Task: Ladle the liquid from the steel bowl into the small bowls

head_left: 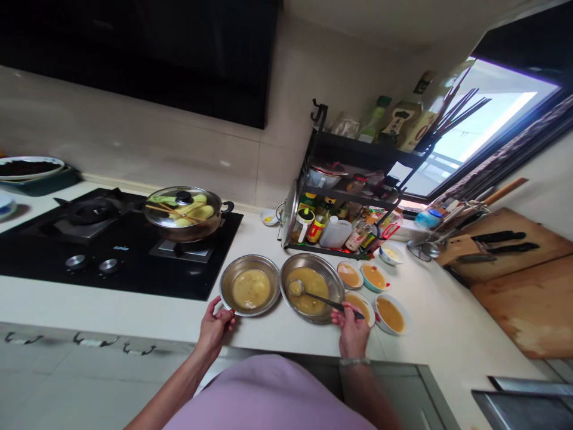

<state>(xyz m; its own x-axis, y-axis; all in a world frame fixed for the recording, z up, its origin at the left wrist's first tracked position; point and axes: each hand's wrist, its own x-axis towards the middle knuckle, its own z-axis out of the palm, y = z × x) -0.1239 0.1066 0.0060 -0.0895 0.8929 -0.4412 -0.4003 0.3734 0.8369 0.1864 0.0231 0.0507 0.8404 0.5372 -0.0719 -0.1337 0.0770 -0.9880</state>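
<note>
My left hand (215, 325) is closed on the near-left rim of a metal bowl (226, 280) that holds pale yellow liquid. In my right hand (351, 335) is the dark handle of a ladle (319, 297); its round head rests in the yellowish liquid of a second metal bowl (333, 280), just right of the first. Several small bowls of orange-brown liquid, among them a front one (390, 315) and a back one (375, 276), stand to the right. My right hand partly covers the nearest small bowl (363, 301).
A lidded pot (183, 224) with yellow-green food sits on the black gas stove (134, 280) at left. Behind the bowls stands a black rack (358, 200) of bottles and jars. Cutting boards (532, 298) and a knife block (459, 251) are at right.
</note>
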